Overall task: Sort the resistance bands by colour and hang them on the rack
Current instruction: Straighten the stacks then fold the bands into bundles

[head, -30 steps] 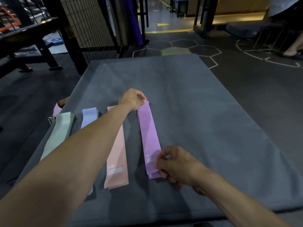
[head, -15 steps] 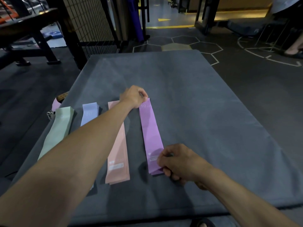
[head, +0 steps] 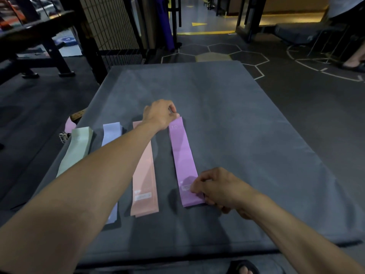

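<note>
Purple band (head: 183, 161) still pinched at both ends, left hand (head: 161, 114) far, right hand (head: 215, 187) near; unmoved.

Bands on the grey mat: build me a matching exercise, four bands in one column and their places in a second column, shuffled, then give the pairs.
Things
1. purple band
2. peach band
3. blue band
4. green band

Places
A. nearest the mat's left edge
B. held at both ends, far end by the left hand, near end by the right hand
C. just left of the purple band
D. mostly hidden under the left forearm

Pairs: 1-B, 2-C, 3-D, 4-A
</note>
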Tool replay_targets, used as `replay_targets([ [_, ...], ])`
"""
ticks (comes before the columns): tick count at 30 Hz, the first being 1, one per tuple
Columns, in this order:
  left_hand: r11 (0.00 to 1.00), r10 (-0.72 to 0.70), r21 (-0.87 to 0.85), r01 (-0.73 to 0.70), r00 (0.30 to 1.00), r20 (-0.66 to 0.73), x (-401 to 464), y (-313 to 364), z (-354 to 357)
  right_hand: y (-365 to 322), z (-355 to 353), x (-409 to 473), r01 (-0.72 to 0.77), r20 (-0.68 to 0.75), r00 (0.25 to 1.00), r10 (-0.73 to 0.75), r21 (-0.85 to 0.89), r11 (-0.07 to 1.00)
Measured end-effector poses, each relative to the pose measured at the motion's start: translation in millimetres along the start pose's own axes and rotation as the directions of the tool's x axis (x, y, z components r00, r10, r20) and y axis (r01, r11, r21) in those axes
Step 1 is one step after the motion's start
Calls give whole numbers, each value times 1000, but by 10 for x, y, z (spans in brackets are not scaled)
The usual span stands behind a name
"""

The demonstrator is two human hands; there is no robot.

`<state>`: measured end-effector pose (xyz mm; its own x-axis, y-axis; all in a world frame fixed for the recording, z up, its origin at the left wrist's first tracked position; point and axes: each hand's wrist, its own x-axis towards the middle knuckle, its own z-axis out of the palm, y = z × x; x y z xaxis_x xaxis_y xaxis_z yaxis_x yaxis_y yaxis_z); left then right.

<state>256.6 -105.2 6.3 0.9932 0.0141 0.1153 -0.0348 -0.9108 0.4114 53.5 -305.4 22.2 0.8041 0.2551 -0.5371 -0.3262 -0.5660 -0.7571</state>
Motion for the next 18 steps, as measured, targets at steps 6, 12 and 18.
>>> replay_targets([
  [6, 1000, 23, -16, -23, 1000, -13, -347, -50, -346, -143, -102, 23, 27, -113, 993, -34, -66, 997],
  [12, 997, 69, 20, -72, 989, 129, -1081, 22, -590, -162, -245, 209, -21, -305, 951, -52, -232, 973],
  [18, 987, 158, -14, -161, 943, 291, -1904, 353, -675, -126, -129, -32, -102, -260, 966, -4, -390, 915],
])
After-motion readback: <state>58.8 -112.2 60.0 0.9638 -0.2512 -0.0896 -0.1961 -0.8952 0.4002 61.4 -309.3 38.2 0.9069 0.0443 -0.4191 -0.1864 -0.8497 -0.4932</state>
